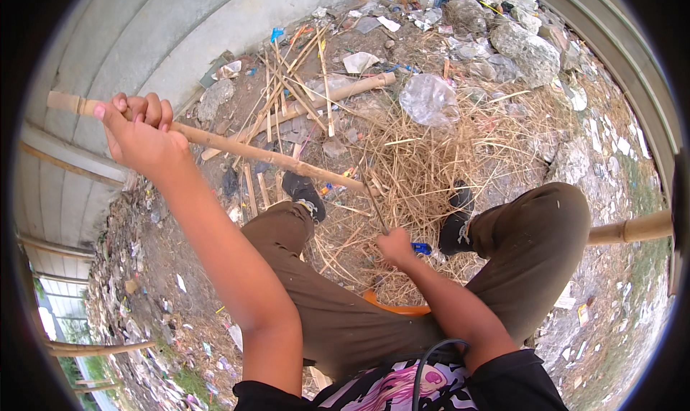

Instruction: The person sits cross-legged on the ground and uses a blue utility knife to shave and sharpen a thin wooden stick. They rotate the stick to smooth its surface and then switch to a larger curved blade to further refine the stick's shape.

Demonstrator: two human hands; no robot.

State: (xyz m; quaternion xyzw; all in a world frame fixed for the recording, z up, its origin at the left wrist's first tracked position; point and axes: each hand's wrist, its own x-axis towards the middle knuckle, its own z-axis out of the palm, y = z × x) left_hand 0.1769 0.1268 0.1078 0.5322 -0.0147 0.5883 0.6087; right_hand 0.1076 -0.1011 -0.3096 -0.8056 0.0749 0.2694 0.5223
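Note:
My left hand [144, 127] is closed around a bamboo pole [251, 151] near its upper left end. The pole slopes down to the right, and its far end lies over the straw-like shavings between my feet. In my right fist [395, 247] is a knife [373, 199] with a long, thin, dark blade. Its blade crosses the pole close to the pole's right end; whether it cuts in, I cannot tell. A blue piece [422, 248] shows beside the right fist, perhaps the handle's end. Thin shavings [424, 159] lie heaped beyond the right hand.
Split bamboo strips [302, 88] and a thicker bamboo length [345, 93] lie ahead. A crumpled clear plastic cup or bag [429, 100] rests by the shavings. Rocks [525, 52] and litter cover the far right. A concrete wall [151, 37] stands at left; another bamboo pole [632, 230] sits right of my knee.

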